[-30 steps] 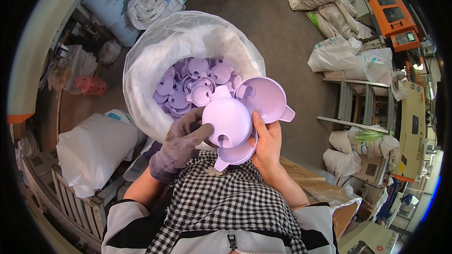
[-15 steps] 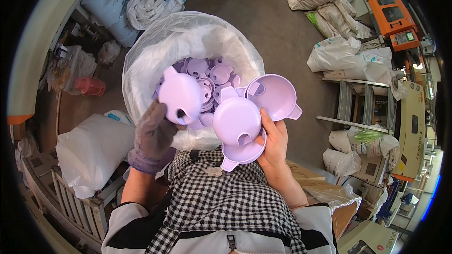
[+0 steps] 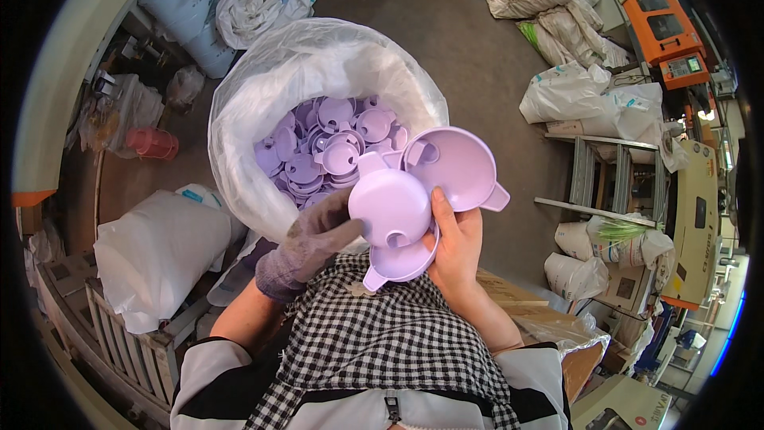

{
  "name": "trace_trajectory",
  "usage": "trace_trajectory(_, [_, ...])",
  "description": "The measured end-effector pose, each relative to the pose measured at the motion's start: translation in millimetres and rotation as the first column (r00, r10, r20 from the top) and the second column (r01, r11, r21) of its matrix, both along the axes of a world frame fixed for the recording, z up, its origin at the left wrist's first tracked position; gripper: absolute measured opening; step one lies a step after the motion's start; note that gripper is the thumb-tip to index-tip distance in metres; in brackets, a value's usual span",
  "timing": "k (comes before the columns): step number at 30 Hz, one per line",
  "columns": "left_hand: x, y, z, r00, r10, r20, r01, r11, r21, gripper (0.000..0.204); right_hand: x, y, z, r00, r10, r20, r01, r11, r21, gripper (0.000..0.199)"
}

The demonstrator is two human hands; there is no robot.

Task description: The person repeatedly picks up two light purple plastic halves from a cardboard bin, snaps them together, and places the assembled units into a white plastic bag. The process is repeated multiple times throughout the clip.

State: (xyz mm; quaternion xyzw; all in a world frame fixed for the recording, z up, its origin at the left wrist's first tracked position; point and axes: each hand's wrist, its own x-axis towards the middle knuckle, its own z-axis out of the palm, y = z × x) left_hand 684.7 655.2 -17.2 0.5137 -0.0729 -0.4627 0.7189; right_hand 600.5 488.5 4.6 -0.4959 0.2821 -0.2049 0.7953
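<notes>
My right hand (image 3: 457, 247), bare, is closed around a cluster of light purple plastic bowls with tab handles. One larger bowl (image 3: 455, 166) opens upward at the right of the cluster. Beside it a domed bowl (image 3: 388, 203) shows its rounded side and a small hole near its rim. Below that one another bowl (image 3: 402, 261) is partly covered. My left hand (image 3: 312, 240), in a grey glove, has its fingers closed at the left edge of the domed bowl; the thumb's grip is partly hidden. Many similar purple pieces (image 3: 305, 169) lie in the bag in front of me.
A large white plastic-lined bag (image 3: 239, 103) stands just ahead. White sacks (image 3: 163, 259) sit to the left, with a red container (image 3: 152, 144) behind them. At the right are more sacks (image 3: 561, 91), a metal ladder (image 3: 593, 175) and an orange machine (image 3: 662, 22).
The purple piece in my left hand has been let go over the bag and is gone from it. That hand has moved right to the domed bowl. The right hand's cluster shifted slightly left.
</notes>
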Motion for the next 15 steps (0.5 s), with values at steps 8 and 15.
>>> trace_trajectory(8, [-6, 2, -33, 0.978, -0.023, -0.207, -0.047, 0.944, -0.327, 0.051, -13, -6, 3, 0.999, 0.026, -0.028, -0.023, 0.995, 0.099, 0.022])
trace_trajectory(15, [-12, 1, -36, 0.877, -0.013, -0.481, -0.253, 0.839, -0.483, 0.042, -8, -14, 16, 0.996, 0.089, -0.015, -0.088, 0.992, 0.089, 0.023])
